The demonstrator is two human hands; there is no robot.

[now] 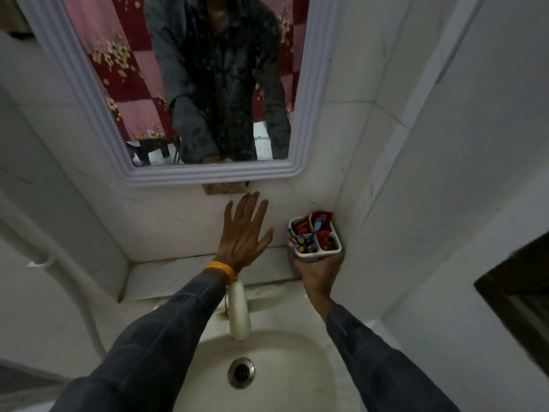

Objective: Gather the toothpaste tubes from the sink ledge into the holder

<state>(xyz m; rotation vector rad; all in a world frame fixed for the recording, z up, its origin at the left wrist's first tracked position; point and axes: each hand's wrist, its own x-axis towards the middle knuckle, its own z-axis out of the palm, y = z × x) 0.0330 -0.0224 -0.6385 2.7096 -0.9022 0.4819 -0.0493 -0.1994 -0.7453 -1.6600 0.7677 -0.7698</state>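
A white holder (332, 253) with several compartments stands in the right corner of the sink ledge (178, 275). Red toothpaste tubes (322, 219) stick up out of its compartments, and colourful toothbrushes (294, 237) lean out on its left side. My right hand (319, 275) is wrapped around the holder's near side from below. My left hand (245, 233) hovers flat over the ledge to the left of the holder, fingers spread, holding nothing. An orange band circles its wrist. No tube shows on the bare ledge.
A white tap (238, 310) rises between my forearms over the basin (267, 376) with its metal drain (241, 372). A framed mirror (190, 84) hangs on the tiled wall above the ledge. White tiled walls close in on the right, and a pipe (59, 269) runs down the left.
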